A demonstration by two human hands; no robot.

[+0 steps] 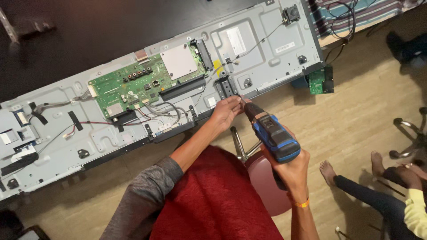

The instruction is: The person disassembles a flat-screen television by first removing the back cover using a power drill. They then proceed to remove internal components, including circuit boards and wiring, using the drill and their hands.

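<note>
A large grey metal back panel of a flat screen (267, 40) lies across a dark table, with a green circuit board (133, 86) and several wires on it. My right hand (291, 171) grips a blue and black cordless screwdriver (272, 133), its tip pointing at the panel's near edge beside a black bracket (226, 86). My left hand (227, 111) reaches to that same spot, with its fingers pinched around the tool's tip. Any screw under the fingers is hidden.
A small green board (321, 81) hangs below the panel's right end. I sit on a maroon stool (267, 182) over a wooden floor. Another person's bare feet (329, 171) and legs are at the right, near a chair base (409, 133). Cables lie on striped cloth (347, 13).
</note>
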